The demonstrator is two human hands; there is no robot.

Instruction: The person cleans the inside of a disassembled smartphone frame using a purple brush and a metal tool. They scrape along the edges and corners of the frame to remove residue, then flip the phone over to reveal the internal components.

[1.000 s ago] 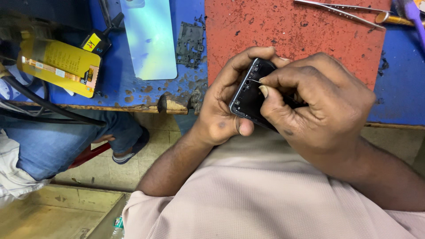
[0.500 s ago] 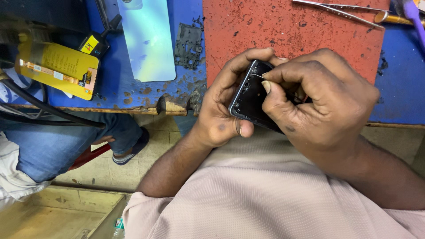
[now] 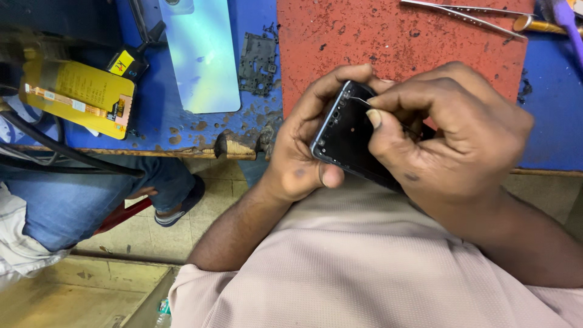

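The opened black phone body [image 3: 349, 136] sits tilted above the tabletop [image 3: 182, 124] edge, over the red mat [image 3: 395, 42]. The left hand [image 3: 303, 152] wraps its left side. The right hand [image 3: 455, 140] pinches a thin metal tool [image 3: 359, 100] touching its upper edge. A pale-blue back cover [image 3: 203, 58] lies well apart, leftward.

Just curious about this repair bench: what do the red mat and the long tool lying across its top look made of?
Red mat: looks like rubber or soft plastic, matte, pitted with dark specks. Tweezers: seemingly bare metal, silvery and shiny, with thin tapered arms.
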